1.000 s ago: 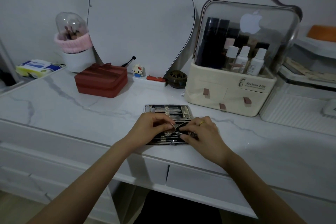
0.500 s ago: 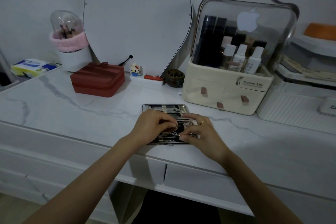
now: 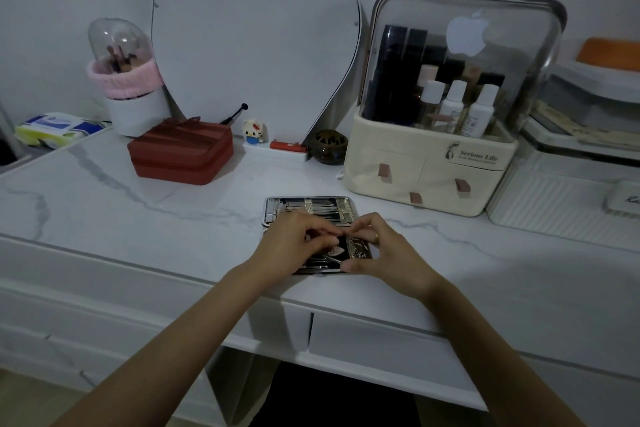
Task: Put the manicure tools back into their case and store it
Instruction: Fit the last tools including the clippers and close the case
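the head view looks down on a white marble-patterned vanity top (image 3: 138, 204), with the open manicure case (image 3: 308, 210) lying flat near the front edge, at about six o'clock from the cream cosmetics organiser (image 3: 429, 163). the case is hinged open into two halves: the far half, at twelve o'clock from the hands, shows a row of metal tools lying side to side in their loops; the near half is mostly covered by the hands. the case's long axis runs away from the person, from six to twelve o'clock, and the tools lie across it, from nine to three

the left hand (image 3: 294, 246) sits over the near half from the nine o'clock side, fingers curled and pinching a thin metal tool (image 3: 330, 258) against the dark lining. the right hand (image 3: 384, 253) comes in from three o'clock, forefinger and thumb pinched at the same spot, a ring on one finger. which slot the tool is going into is too small and dim to tell

both hands are equally close to the case, so the coming move looks like seating this tool sideways into its loop; the case is not yet closed

at ten o'clock stands a red box (image 3: 180, 152)
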